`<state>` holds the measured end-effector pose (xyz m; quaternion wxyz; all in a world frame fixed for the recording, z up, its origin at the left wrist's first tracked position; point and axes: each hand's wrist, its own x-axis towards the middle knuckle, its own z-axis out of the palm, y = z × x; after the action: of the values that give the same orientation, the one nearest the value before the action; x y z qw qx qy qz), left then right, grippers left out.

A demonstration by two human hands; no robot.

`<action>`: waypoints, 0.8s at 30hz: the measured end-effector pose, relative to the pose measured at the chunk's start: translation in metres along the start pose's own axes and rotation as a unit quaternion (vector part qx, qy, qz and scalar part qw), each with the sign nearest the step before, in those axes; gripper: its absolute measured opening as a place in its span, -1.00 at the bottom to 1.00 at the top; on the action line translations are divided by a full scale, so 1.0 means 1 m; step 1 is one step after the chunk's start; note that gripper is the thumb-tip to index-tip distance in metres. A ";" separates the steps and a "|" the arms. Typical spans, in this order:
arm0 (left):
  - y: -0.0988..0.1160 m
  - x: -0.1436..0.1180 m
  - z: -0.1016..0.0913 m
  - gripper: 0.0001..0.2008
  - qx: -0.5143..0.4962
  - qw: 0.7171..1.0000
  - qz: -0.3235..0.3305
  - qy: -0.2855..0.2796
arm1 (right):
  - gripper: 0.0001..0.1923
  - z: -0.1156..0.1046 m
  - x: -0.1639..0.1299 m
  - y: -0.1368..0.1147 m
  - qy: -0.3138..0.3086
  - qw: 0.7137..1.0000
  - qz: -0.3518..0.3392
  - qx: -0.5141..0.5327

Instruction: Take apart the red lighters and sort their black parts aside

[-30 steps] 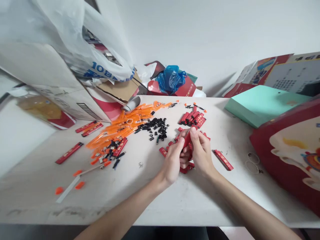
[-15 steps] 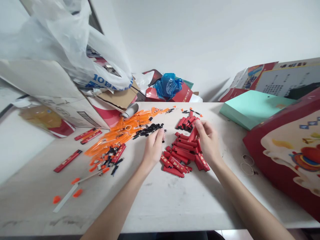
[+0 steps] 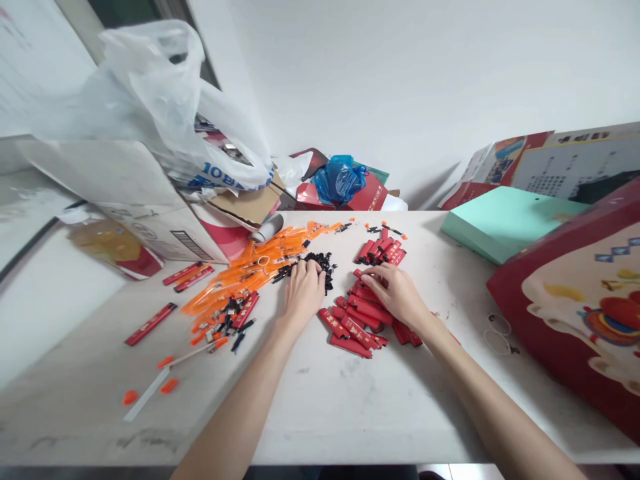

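Currently both hands down on desk, palms down. Landmark = pile of red sticks, roughly desk centre.

- Left hand: just left of red pile, fingertips curled into the heap of small black parts, touching them. Can't tell if anything is actually pinched, fingers hide it.
- Right hand: lying on the far/right part of red pile, fingers spread flat over the sticks, touching several. Not clenched; no clear grasp on any one stick.
- Second batch of red sticks: just beyond the pile, apart from right hand.
- Orange strips: left of pile, past the black parts, fanned out w/ some black & red bits mixed in at the near end.
- Loose red sticks: well left of pile, a few singles.
- Cardboard box w/ white plastic bag on top: far left of pile.
- Blue bag: beyond pile, at the wall.
- Green box: right of pile, far side.
- Red printed box: right of pile, near side.
- Rubber bands: right of pile, just beside red printed box.
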<state>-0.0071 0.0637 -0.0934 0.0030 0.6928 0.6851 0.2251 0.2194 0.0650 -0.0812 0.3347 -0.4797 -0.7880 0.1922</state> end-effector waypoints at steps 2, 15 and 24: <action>-0.001 0.001 0.002 -0.92 -0.005 1.000 0.011 0.007 | -0.70 0.000 0.000 -0.001 0.012 1.000 -0.011 -0.001; 0.003 0.004 -0.004 -0.86 -0.118 0.989 0.057 0.061 | -0.41 -0.019 0.015 0.069 0.063 0.982 -0.009 -0.180; 0.016 0.000 -0.012 -0.92 -0.194 0.978 0.065 0.049 | -0.26 -0.014 0.021 0.089 -0.004 0.976 -0.037 -0.212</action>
<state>0.0042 0.0592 -0.0773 0.0893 0.7099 0.5813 0.3875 0.2789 0.1244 -0.1196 0.2288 -0.5092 -0.8296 0.0097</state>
